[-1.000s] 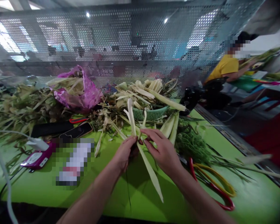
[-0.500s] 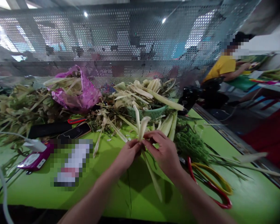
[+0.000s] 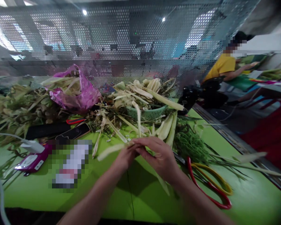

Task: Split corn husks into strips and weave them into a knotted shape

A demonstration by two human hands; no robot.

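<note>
Close together above the green tabletop (image 3: 107, 193), my left hand (image 3: 128, 155) and my right hand (image 3: 159, 157) pinch pale strips of what looks like corn husk. One husk strip (image 3: 112, 151) bends out to the left over my left hand. Another strip (image 3: 139, 122) points up and away from the fingers, and a third end (image 3: 163, 184) hangs below my right hand. The fingers of both hands are closed, with the right fingertips over the left ones, hiding where the strips meet. Scissors (image 3: 225, 203) with red and yellow handles lie right of my right forearm.
Behind the hands stands a green basket (image 3: 146, 114) heaped with dry husks, beside a pink plastic bag (image 3: 90, 92). Green stringy plants (image 3: 189, 142) lie right. A phone (image 3: 73, 132) and a corded purple device (image 3: 31, 161) sit left. A person (image 3: 226, 64) sits beyond.
The husk strip that stood up beside the fingers now lies bent over to the left. My right hand has turned and closed over the left fingertips.
</note>
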